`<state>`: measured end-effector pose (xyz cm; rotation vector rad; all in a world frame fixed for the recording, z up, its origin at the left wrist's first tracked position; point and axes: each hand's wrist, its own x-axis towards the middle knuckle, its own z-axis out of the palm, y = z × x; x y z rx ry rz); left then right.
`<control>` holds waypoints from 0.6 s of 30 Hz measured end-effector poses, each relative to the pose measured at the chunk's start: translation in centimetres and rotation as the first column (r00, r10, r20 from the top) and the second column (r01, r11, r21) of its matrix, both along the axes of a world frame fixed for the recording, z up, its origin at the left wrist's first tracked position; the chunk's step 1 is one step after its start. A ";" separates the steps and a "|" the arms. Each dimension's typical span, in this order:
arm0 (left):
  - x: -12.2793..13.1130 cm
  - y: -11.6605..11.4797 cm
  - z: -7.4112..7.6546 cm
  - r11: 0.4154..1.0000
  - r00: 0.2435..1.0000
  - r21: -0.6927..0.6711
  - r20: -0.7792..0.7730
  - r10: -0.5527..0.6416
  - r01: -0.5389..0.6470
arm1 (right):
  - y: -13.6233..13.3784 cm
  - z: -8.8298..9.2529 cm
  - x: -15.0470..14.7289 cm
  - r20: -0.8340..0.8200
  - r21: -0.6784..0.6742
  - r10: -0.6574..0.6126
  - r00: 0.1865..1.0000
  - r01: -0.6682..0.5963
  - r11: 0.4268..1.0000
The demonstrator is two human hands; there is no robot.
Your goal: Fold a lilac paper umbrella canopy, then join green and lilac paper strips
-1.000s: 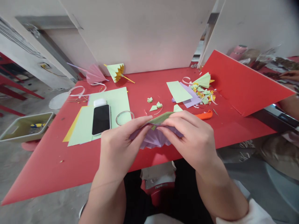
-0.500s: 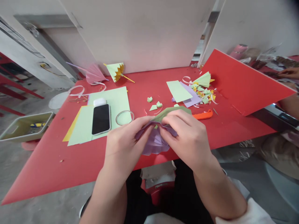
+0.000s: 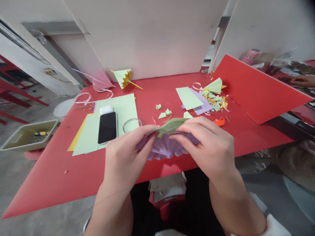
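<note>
Both my hands hold a pleated purple paper fan (image 3: 165, 146) topped by a folded green paper piece (image 3: 171, 125) just above the near edge of the red table (image 3: 56, 177). My left hand (image 3: 125, 157) pinches its left end with thumb and fingers closed. From the other side, my right hand (image 3: 209, 147) grips the right end, fingers curled over the green piece.
A phone (image 3: 107, 127) with a white earbud case (image 3: 106, 109) lies on green and yellow sheets (image 3: 123, 108) beside a tape ring (image 3: 132, 125). Paper umbrellas (image 3: 123, 77), scraps (image 3: 214, 98), an orange cutter (image 3: 219, 122), a red board (image 3: 251, 88) and a side tray (image 3: 27, 134) surround them.
The purple fan was bunched together half a second ago and is spread out wide again between my hands. The view has shifted slightly downward.
</note>
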<state>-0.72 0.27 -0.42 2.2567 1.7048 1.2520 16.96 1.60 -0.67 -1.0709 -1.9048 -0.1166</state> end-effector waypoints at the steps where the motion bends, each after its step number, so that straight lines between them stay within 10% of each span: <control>1: 0.0 -0.1 0.1 1.000 1.000 0.000 0.003 0.007 -0.007 | 0.0 0.1 0.1 0.001 -0.001 0.002 1.000 -0.002 1.000; 18: 0.1 -0.2 -0.2 0.990 0.991 0.067 -0.058 -0.120 0.124 | -0.4 0.2 -0.2 0.027 0.033 0.062 0.998 -0.063 0.997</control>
